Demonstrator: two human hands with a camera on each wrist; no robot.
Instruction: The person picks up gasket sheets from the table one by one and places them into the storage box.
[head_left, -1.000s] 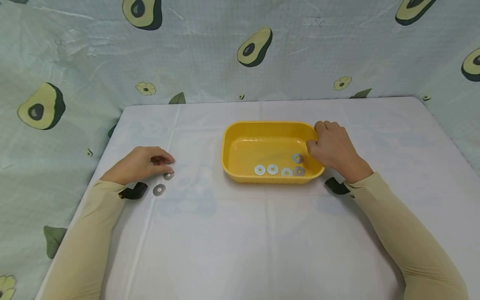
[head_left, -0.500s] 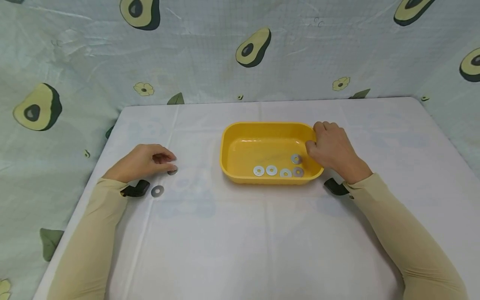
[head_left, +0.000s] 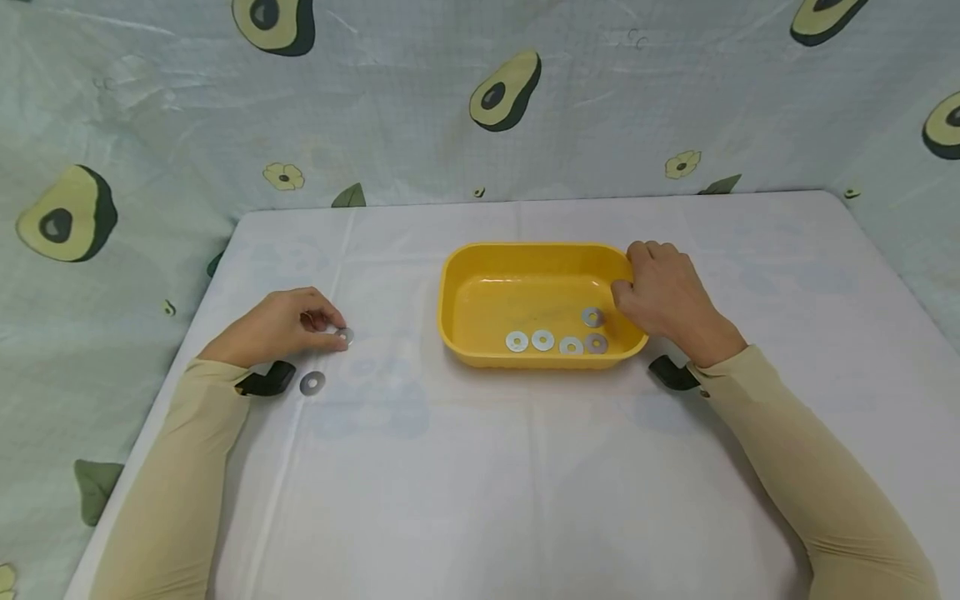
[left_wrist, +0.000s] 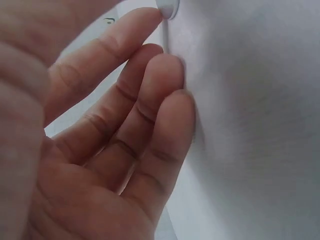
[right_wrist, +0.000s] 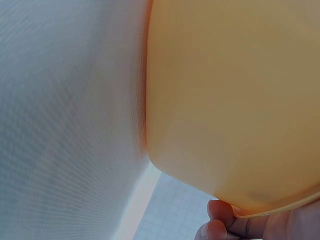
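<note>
At the left of the head view, my left hand (head_left: 281, 327) pinches a flat metal washer (head_left: 345, 335) between thumb and index finger. The left wrist view catches only an edge of this washer (left_wrist: 169, 8) by the index fingertip; the other fingers are bent close to the tabletop. A second washer (head_left: 312, 383) lies flat on the cloth, nearer the wrist. My right hand (head_left: 667, 292) grips the right rim of a yellow plastic tray (head_left: 483, 360), thumb on the inner side. Fingers under its rim show in the right wrist view. Several washers (head_left: 543, 340) lie inside the tray.
A white cloth (head_left: 480, 483) covers the table, with creases running across it. Behind and to the left hangs a pale curtain (head_left: 405, 108) printed with avocados and flowers, close to the table's far and left edges.
The left thumb and fingers have drawn one washer slightly up the table and tilted it between them. The right hand stays on the tray's rim, and the tray has not moved.
</note>
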